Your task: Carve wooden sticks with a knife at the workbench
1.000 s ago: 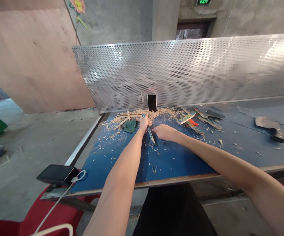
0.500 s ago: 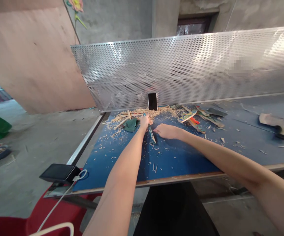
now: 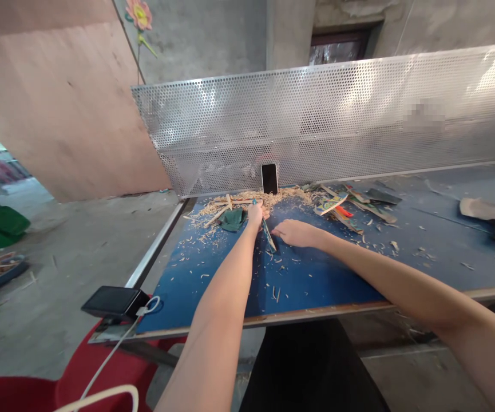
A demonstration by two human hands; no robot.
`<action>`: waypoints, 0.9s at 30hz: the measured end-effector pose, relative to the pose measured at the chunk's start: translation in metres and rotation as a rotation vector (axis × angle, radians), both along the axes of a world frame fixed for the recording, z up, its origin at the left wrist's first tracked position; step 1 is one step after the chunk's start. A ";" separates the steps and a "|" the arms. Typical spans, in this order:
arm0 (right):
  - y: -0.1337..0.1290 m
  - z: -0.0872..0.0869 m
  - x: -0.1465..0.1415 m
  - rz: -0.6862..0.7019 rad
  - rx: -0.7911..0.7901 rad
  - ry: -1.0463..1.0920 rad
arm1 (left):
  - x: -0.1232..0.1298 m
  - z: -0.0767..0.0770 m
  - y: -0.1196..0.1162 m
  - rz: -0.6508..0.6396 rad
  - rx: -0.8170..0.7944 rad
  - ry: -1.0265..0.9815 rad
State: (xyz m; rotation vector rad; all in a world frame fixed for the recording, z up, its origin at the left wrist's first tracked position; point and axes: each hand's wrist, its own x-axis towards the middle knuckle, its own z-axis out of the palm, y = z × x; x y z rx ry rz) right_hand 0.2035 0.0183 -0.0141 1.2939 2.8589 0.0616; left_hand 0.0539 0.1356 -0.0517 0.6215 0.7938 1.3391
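Observation:
My left hand [image 3: 256, 215] is wrapped round a narrow strip [image 3: 268, 236] with blue and pale patches, which slants down toward the front of the blue tabletop [image 3: 225, 286]. Just right of the strip, my right hand [image 3: 292, 232] is closed; whatever its fingertips may hold is too small to make out. Pale shavings [image 3: 281, 197] lie behind both hands. A dark green cloth [image 3: 232, 220] rests left of my left hand.
A phone [image 3: 269, 179] leans upright against a perforated metal panel [image 3: 238, 126]. Patterned strips [image 3: 350, 212] are piled at the right, near a curved scrap [image 3: 483, 216]. A black box [image 3: 116, 302] with a white cable sits at the front left corner.
The view has shifted slightly, so everything appears a little further right. My left hand still grips the strip, and my right hand stays beside it.

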 end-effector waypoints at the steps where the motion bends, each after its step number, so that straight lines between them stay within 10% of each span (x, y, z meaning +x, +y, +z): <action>1: -0.001 0.000 -0.001 0.022 -0.001 -0.010 | 0.000 0.000 0.000 0.006 0.004 0.002; 12: -0.044 0.022 0.010 -0.007 -0.142 -0.018 | 0.001 0.006 -0.001 0.019 -0.035 0.032; 27: 0.022 0.010 0.003 0.026 -0.051 0.125 | -0.001 0.012 -0.008 0.045 -0.002 -0.010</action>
